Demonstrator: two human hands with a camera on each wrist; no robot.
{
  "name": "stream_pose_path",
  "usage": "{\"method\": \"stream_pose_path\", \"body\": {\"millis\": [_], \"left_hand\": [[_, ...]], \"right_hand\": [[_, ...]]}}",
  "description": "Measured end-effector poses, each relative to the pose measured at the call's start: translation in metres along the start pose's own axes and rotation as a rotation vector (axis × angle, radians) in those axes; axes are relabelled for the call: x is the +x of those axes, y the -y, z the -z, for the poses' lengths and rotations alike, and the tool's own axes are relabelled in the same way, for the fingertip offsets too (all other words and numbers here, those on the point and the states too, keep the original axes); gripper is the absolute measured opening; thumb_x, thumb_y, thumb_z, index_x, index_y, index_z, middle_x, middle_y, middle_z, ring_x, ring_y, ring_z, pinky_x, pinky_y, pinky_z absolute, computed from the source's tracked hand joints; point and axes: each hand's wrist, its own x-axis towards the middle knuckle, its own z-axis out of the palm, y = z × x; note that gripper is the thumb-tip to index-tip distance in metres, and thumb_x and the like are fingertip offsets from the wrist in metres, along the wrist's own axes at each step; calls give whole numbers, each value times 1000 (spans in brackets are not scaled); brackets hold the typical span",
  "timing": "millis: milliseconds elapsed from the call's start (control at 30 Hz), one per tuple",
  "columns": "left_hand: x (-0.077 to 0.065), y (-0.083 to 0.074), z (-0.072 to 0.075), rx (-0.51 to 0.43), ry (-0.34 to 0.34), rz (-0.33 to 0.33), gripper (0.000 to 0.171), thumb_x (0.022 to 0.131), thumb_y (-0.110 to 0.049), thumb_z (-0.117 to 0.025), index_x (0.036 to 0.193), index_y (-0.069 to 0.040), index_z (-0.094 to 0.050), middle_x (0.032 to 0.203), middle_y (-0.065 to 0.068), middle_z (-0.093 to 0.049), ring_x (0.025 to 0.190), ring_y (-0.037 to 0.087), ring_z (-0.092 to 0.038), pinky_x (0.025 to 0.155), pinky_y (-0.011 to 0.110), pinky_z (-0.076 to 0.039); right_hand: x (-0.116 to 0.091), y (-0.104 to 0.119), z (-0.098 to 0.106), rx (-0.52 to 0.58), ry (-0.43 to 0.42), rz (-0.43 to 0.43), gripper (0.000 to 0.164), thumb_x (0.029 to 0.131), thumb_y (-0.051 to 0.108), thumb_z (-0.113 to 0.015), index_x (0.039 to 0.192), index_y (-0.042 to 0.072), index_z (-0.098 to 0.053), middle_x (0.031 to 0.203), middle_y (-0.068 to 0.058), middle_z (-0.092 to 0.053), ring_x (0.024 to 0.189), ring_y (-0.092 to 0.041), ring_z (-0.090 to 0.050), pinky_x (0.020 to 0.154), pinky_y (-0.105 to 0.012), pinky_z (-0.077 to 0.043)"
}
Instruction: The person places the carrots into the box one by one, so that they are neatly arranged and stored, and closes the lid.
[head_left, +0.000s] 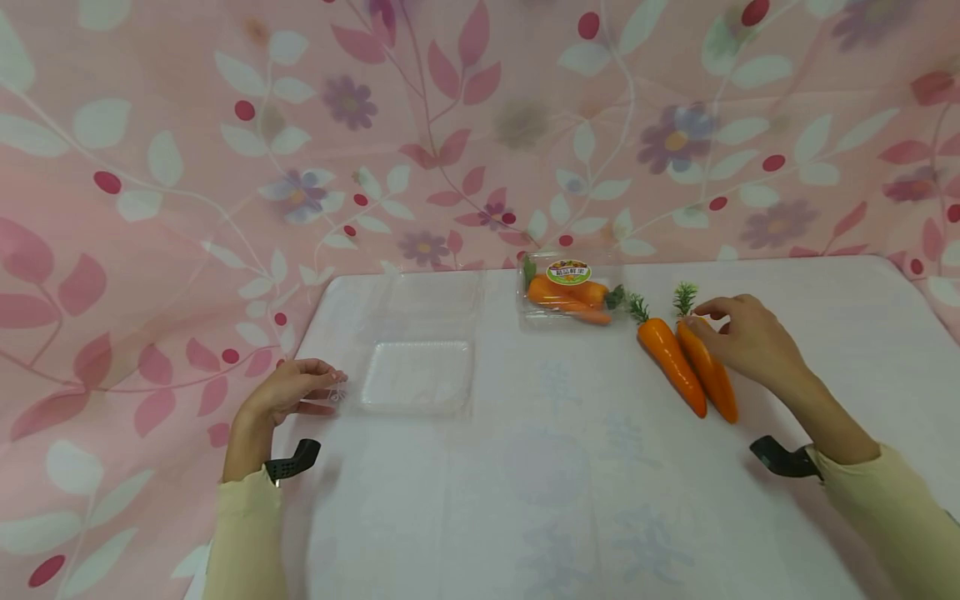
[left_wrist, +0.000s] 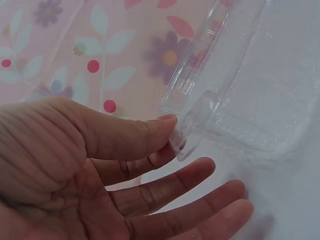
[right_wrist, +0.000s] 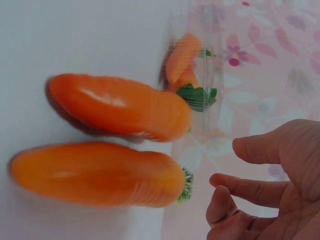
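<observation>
At the left, my left hand (head_left: 288, 392) pinches a corner tab of an opened clear plastic clamshell box (head_left: 417, 377) between thumb and index finger; the left wrist view shows the other fingers stretched out below the tab (left_wrist: 186, 140). The clamshell's lid lies folded back behind its base. Two orange toy carrots with green tops lie side by side at the right, the nearer-left carrot (head_left: 673, 367) and the right carrot (head_left: 711, 373). My right hand (head_left: 753, 340) hovers by the right carrot's top, fingers loosely bent with nothing between them in the right wrist view.
A closed clear box (head_left: 606, 267) with carrots inside and an oval label (head_left: 568, 272) stands at the back of the table. The white tablecloth (head_left: 510, 467) carries faint blue marks. A pink floral curtain (head_left: 480, 125) hangs directly behind the table.
</observation>
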Motion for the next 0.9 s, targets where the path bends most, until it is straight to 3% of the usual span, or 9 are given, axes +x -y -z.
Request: {"method": "stream_pose_path", "body": {"millis": [267, 567, 900], "left_hand": [[-1, 2, 1, -72, 28, -18, 28, 100, -13, -59, 111, 12, -58, 111, 12, -69, 89, 18, -67, 86, 50, -54], [2, 5, -1, -33, 17, -28, 33, 100, -16, -59, 113, 14, -53, 117, 21, -65, 92, 21, -67, 87, 48, -54], [3, 8, -2, -61, -2, -30, 29, 100, -14, -58, 111, 13, -53, 121, 25, -63, 92, 22, -67, 87, 51, -53]], "right_hand": [[-5, -12, 2, -39, 3, -9, 54, 95, 40, -64, 119, -8, -61, 112, -31, -52, 88, -39, -54, 56, -37, -49], [-9, -22, -5, -93, 48, -80, 68, 91, 52, -64, 118, -11, -60, 110, -33, -51, 88, -40, -51, 60, -45, -50], [-10, -28, -11, -120, 96, -135, 81, 83, 60, -68, 113, -14, -60, 106, -35, -49, 83, -38, -49, 55, -39, -48]]}}
